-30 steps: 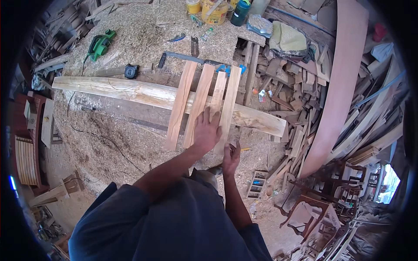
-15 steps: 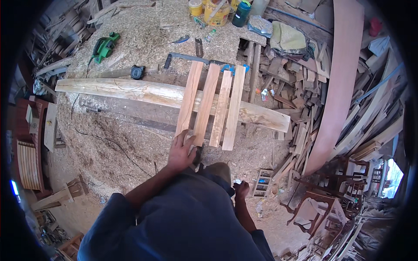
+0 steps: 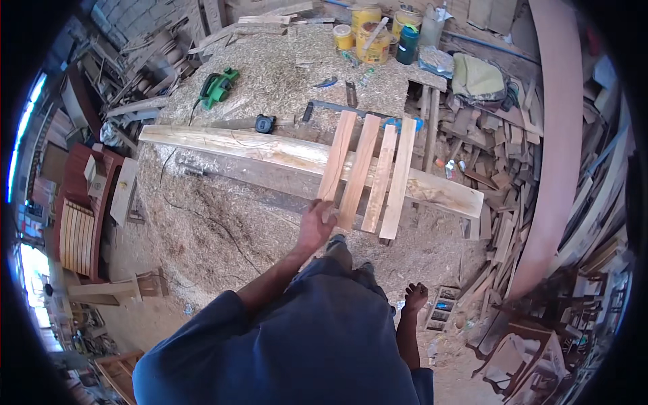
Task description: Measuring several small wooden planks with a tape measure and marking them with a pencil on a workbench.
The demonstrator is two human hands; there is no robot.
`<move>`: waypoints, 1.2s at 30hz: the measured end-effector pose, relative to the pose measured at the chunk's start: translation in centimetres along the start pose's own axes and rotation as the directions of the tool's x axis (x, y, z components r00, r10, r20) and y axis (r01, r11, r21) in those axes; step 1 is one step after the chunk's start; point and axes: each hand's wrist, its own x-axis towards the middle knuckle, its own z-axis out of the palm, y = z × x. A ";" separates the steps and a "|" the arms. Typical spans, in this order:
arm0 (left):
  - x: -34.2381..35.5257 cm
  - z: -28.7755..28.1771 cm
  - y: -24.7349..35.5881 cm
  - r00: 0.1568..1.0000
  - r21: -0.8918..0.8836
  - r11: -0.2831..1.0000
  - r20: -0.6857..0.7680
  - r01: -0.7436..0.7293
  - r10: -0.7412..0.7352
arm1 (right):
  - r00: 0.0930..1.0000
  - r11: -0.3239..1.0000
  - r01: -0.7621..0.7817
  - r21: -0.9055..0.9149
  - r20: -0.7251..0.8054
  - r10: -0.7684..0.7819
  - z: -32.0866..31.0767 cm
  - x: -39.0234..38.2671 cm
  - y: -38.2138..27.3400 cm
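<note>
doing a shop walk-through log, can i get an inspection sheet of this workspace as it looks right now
surface: workbench coated in sawdust and shavings
job's things: four wooden slats lie side by side across a long pale plank
clutter: green power planer, tape measure, paint tins and small tools at the far end; offcuts heaped to the right
hands: left hand at the near end of the leftmost slat, grip not clear; right hand hangs low by the body, apart from the work, holding nothing
cables: a thin dark cord trails over the sawdust
surroundings: curved reddish board to the right, slatted wooden furniture to the left
</note>
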 end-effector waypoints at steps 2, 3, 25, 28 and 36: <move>1.9 -0.3 0.2 1.000 -0.016 1.000 0.009 -0.001 0.001 | 0.985 0.983 -0.161 0.091 -0.052 0.166 0.5 -0.9 -4.0; 3.1 -0.6 0.1 1.000 -0.023 1.000 0.007 0.009 -0.009 | 0.985 0.984 -0.152 0.091 -0.069 0.158 0.8 -1.2 -5.8; 22.6 -1.9 -8.7 0.848 0.485 0.872 0.433 0.064 -0.304 | 0.675 0.552 0.736 -0.393 0.351 -0.650 36.3 -4.5 -28.0; 23.0 -2.0 -9.4 0.842 0.452 0.888 0.446 0.082 -0.304 | 0.710 0.541 0.702 -0.463 0.386 -0.590 38.7 -3.5 -27.4; 22.6 -1.2 -12.1 0.869 0.459 0.888 0.423 0.038 -0.256 | 0.785 0.433 0.594 -0.678 0.369 -0.499 41.4 -2.0 -27.3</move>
